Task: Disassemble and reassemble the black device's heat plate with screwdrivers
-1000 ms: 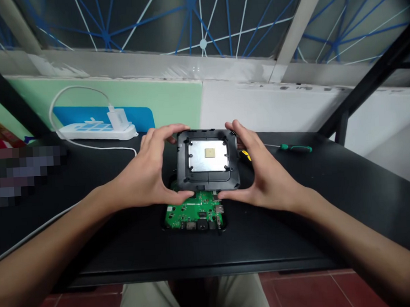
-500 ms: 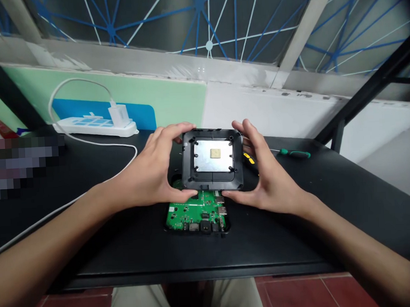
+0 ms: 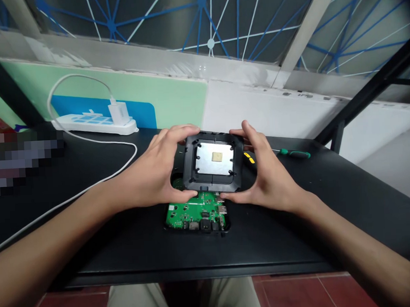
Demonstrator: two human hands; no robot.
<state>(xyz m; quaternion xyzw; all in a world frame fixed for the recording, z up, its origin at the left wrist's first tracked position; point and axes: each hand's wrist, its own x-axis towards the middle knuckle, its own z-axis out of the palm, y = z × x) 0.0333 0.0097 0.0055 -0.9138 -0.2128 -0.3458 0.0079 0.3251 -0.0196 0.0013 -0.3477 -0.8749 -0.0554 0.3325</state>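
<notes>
Between my two hands is a black plastic case cover (image 3: 192, 174), tilted so its inside faces me. A silver metal plate (image 3: 205, 165) with a small beige pad (image 3: 217, 157) sits at its middle. My left hand (image 3: 157, 169) is closed on the cover's left side, thumb at the lower edge. My right hand (image 3: 266, 173) grips the right side the same way. Below and partly behind the cover, a green circuit board (image 3: 187, 214) lies in a black case base on the table, its ports facing me. The cover hides the board's far part.
To the right lies a green-and-black screwdriver (image 3: 294, 154); a yellow-and-black object (image 3: 249, 158) is partly behind my right hand. A white power strip (image 3: 97, 125) with a plugged-in charger (image 3: 118, 113) stands at the back left. Its white cable (image 3: 86, 192) runs under my left forearm.
The cover has turned slightly clockwise and shifted a little to the right and down, with both hands still holding it. The circuit board stays in place.
</notes>
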